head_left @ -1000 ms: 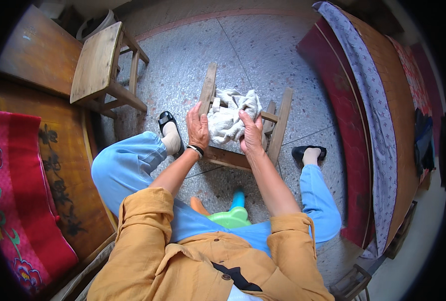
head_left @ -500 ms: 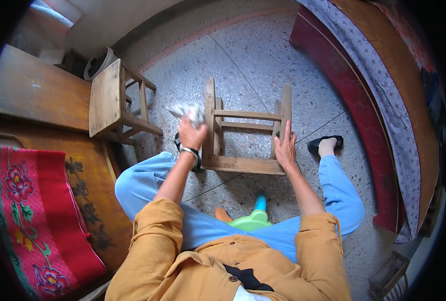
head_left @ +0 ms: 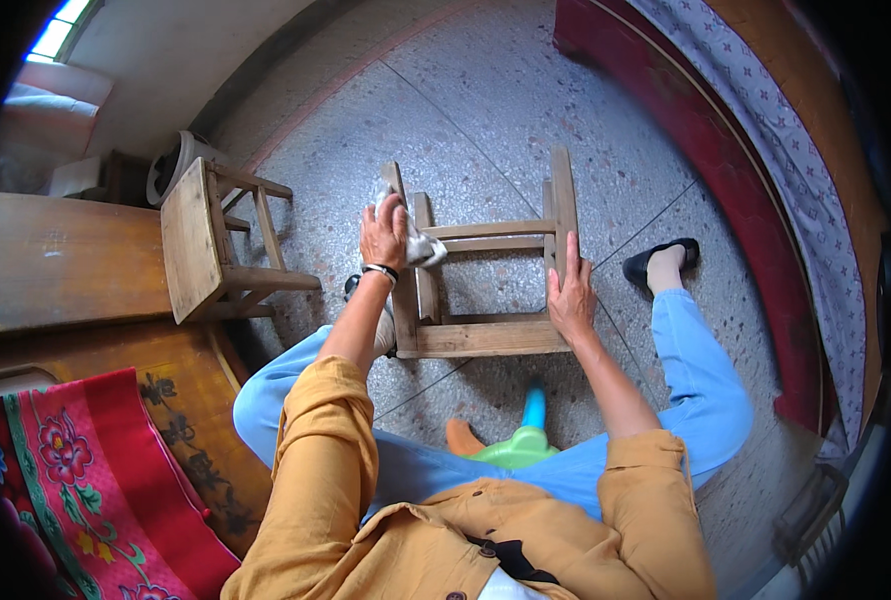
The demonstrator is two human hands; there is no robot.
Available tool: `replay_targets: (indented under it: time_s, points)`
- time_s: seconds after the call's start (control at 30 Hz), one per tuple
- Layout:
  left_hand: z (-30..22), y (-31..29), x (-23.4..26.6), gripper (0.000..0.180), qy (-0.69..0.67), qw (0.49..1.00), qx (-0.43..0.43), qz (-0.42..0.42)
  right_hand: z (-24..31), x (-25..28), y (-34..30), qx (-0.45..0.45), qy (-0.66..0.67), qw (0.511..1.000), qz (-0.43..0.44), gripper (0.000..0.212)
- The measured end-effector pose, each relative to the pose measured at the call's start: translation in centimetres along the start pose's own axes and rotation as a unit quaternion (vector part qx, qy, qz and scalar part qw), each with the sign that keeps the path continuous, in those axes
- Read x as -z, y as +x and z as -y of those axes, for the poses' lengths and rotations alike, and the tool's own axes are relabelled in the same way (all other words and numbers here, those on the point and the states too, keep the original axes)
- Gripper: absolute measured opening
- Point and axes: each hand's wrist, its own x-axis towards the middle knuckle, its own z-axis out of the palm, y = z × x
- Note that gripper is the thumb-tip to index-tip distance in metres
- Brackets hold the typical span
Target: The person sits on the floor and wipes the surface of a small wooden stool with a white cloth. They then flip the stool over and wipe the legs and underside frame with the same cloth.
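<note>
Between my knees a small wooden stool (head_left: pixel 480 340) lies tipped over on the floor, its legs and crossbars pointing away from me. My left hand (head_left: pixel 383 235) grips a whitish cloth (head_left: pixel 425 248) and presses it against the stool's left leg. Part of the cloth hangs over the leg's inner side. On the opposite side my right hand (head_left: pixel 572 298) rests along the right leg near the corner, thumb on one side and fingers stretched out on the other, steadying nothing else. I sit on a colourful plastic seat (head_left: pixel 520 448), mostly hidden under me.
A second wooden stool (head_left: pixel 193 240) stands at left, beside a brown wooden cabinet (head_left: pixel 65 265) draped with a red floral cloth (head_left: pixel 125 450). Behind it is a pale bucket (head_left: pixel 170 165). A dark red bed side board (head_left: pixel 705 160) curves along the right.
My left hand has brought the cloth from outside the left leg onto it. The right hand stays on the right leg. The whole view has shifted slightly.
</note>
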Motion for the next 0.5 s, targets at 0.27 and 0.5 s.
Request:
replay_targets:
  time_s: [0.27,0.5]
  points:
    - [2.2,2.8,-1.6,0.055,-0.067,0.991,0.112,0.032,-0.6,-0.6,0.0,0.012,-0.016,1.0,-0.015,0.077]
    - [0.8,-12.7,4.4,0.062,-0.05,0.971,0.138,0.187,-0.2,-0.5,0.3,-0.014,0.003,1.0,0.008,0.077]
